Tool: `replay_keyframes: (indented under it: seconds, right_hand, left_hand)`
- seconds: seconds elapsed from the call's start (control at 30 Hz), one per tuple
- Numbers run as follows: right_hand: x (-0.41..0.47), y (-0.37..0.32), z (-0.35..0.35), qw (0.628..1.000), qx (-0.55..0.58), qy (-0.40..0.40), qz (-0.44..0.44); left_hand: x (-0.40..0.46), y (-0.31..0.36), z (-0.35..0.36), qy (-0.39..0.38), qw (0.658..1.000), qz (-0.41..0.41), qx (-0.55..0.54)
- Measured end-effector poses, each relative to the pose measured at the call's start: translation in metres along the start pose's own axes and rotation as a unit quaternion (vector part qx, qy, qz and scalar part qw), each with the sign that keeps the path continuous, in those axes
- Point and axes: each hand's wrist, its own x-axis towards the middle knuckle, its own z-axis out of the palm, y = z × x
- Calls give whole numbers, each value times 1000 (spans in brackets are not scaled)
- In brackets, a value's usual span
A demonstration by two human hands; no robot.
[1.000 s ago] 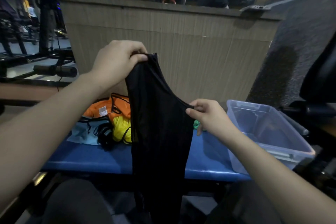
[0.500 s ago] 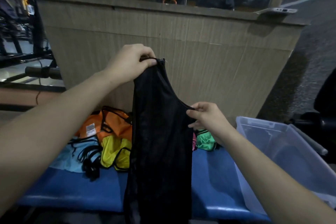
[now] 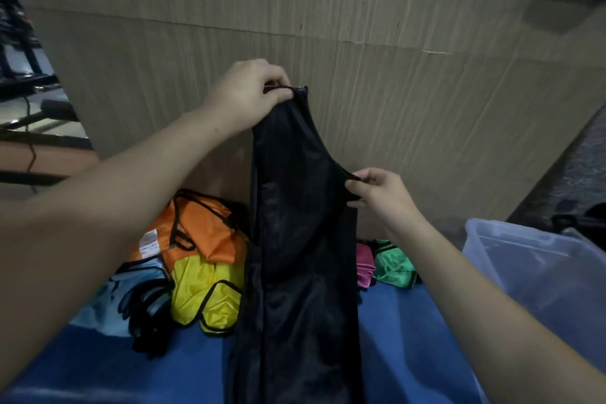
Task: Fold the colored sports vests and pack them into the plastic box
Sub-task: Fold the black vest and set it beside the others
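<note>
The black vest was pinched by the left hand and, seemingly, the right hand above the desk.

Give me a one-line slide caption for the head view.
Both hands hold a black vest above the blue bench.

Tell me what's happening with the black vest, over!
Both hands gripping: left hand at the strap top, right hand pinching the armhole edge. Black vest hanging unfolded over the blue bench. Plastic box waiting at right, nothing blocking.
</note>
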Motion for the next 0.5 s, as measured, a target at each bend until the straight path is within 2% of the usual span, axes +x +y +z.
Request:
replay_keyframes:
  seconds: [0.5]
  right_hand:
    - [-56,52,3,999,-45,-9,21]
  left_hand:
    - [-102,17,10,-23,998,53,-1]
